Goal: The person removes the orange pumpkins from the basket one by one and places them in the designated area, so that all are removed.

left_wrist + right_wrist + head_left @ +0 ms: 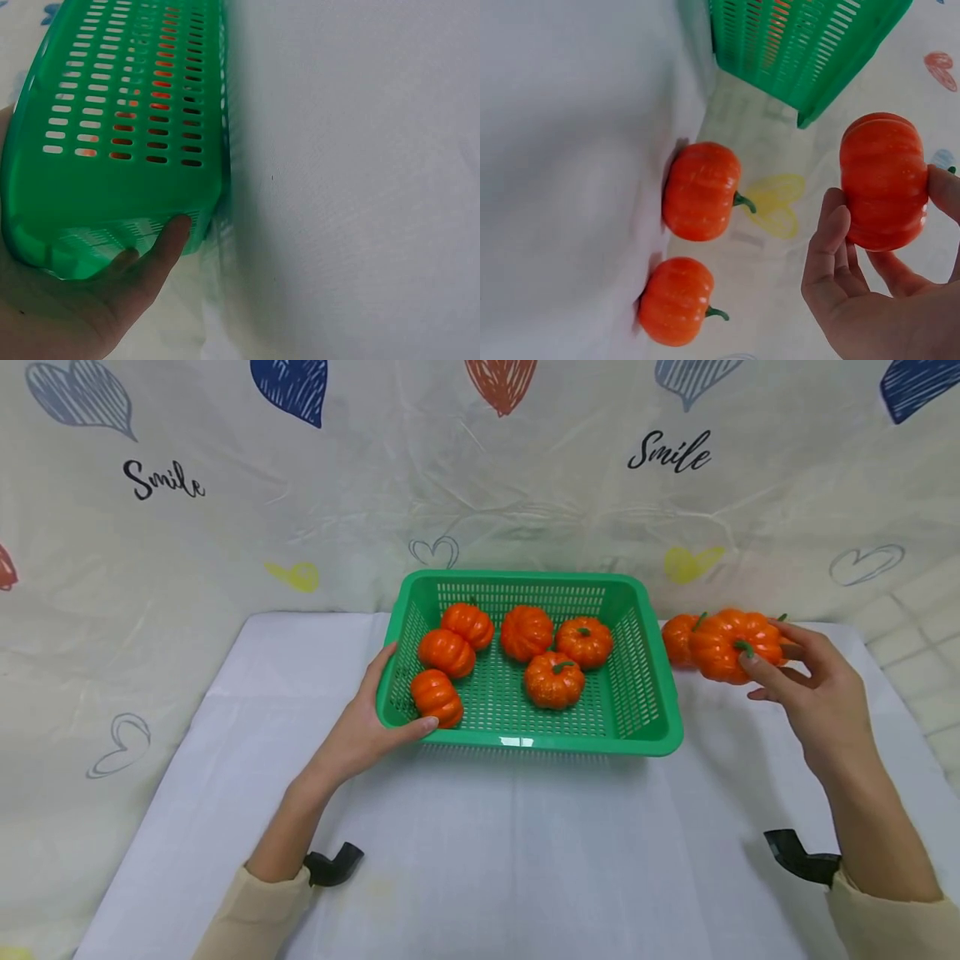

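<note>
At the right of the head view, the right hand point(821, 685) pinches a toy-like pumpkin point(723, 645), its thumb and fingers spread only as far apart as the fruit is wide. The pumpkin is glossy bright orange, squat and deeply ribbed, with white highlights along its lobes and a short green stem turned towards the lower right of its face. In the right wrist view it looks redder, its smooth, rounded side showing at the right of the frame. Two more pumpkins point(701, 191) sit on the white-covered table point(570, 225), at centre left and lower left of that view, each with a curved green stem. Centred in the head view, a green slotted basket point(555, 744) contains six similar ribbed pumpkins point(554, 682). The left hand point(367, 725) grips the basket's left end, thumb over the near rim, fingers against the outer wall.
</note>
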